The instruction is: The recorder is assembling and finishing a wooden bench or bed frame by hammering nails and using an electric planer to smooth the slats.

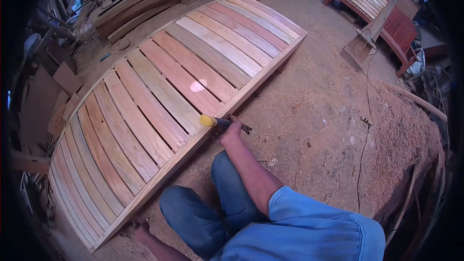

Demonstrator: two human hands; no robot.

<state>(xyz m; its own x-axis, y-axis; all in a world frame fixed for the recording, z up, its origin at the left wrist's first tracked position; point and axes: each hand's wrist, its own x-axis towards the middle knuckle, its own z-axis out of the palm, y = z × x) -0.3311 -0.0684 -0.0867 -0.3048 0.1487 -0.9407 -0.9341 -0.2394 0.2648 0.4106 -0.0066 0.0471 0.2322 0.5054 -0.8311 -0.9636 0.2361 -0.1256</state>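
Note:
A long slatted wooden panel (159, 99), slightly bowed, stretches diagonally from lower left to upper right in front of me. At the near rail (193, 140), my right hand (233, 131) is closed round a hammer (222, 123) with a dark shaft. Its rounded yellow end (208, 120) lies over the rail, while the forked dark end points away to the right. Low at the near left corner, my left hand (141, 230) is beside the rail's underside, fingers curled in shadow. What they hold, if anything, is hidden.
Stacked timber beams (150, 5) lie behind the panel. Board offcuts (43, 96) crowd the left side. A slatted bench (372, 5) and a wooden post (367, 38) stand at upper right. A thin cable (366, 150) crosses the floor beside a sawdust heap (406, 140).

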